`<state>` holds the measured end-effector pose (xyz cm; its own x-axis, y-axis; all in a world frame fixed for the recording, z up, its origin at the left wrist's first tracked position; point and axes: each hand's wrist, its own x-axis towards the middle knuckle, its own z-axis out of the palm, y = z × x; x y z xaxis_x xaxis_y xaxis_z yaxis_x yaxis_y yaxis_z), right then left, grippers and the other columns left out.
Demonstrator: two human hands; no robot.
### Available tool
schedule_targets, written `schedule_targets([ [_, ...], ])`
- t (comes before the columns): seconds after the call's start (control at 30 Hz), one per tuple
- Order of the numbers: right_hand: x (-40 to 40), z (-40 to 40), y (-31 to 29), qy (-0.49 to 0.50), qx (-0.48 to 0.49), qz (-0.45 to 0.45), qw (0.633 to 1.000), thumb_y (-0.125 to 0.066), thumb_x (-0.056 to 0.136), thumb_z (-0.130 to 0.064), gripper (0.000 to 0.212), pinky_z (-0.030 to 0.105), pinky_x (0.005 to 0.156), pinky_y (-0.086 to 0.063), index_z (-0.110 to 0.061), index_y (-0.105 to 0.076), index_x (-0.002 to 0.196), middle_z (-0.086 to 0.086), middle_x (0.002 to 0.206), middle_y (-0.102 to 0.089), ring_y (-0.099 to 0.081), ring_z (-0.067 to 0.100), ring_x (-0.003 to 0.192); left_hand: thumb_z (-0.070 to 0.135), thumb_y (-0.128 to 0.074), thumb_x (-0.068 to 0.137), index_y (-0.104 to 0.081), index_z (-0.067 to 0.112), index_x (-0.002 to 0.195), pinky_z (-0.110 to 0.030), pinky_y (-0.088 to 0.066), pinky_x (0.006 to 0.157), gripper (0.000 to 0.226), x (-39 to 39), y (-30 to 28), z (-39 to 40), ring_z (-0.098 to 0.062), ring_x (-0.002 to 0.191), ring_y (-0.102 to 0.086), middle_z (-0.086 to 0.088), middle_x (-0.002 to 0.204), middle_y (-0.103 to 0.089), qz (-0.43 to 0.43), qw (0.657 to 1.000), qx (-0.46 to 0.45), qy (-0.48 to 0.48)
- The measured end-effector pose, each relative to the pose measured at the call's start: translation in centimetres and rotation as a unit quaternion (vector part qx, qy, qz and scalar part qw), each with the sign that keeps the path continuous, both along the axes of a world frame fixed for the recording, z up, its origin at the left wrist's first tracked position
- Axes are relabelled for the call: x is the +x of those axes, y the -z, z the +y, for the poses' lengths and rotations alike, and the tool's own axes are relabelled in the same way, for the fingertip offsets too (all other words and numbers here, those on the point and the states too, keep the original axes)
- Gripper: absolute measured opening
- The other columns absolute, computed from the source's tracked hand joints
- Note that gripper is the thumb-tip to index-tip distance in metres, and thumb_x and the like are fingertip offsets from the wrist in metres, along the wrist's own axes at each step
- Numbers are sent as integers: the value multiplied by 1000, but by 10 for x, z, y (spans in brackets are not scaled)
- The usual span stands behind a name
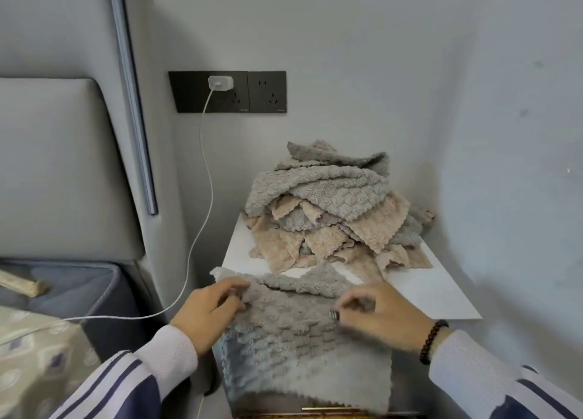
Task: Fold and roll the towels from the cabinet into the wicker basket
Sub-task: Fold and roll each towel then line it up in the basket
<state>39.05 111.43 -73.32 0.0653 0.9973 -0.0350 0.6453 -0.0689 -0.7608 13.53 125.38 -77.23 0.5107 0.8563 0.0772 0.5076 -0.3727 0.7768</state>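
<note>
A white charger (220, 83) sits in the left of two wall sockets, its cable (202, 197) trailing down toward the bed. The left hand (206, 311) pinches one top corner of a grey towel (303, 349), and the right hand (375, 316) pinches the other, likely to spread it flat over the cabinet's (441, 292) front edge for folding. Behind lies one heap of grey and beige towels (331, 207), too tangled to count. No basket shows.

Grey wall (410, 55), black sockets (227, 91), padded headboard (56, 166).
</note>
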Motion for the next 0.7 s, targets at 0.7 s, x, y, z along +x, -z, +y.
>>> schedule_targets([
  [0.7,50,91,-39,169,-2,33,985,-70,81,-7,29,14,39,-33,-12,-55,57,4,49,-56,-53,10,39,13,-82,68,-71,21,89,-24,-56,66,25,35,-44,73,-10,73,-69,3,80,-74,32,994,-83,-62],
])
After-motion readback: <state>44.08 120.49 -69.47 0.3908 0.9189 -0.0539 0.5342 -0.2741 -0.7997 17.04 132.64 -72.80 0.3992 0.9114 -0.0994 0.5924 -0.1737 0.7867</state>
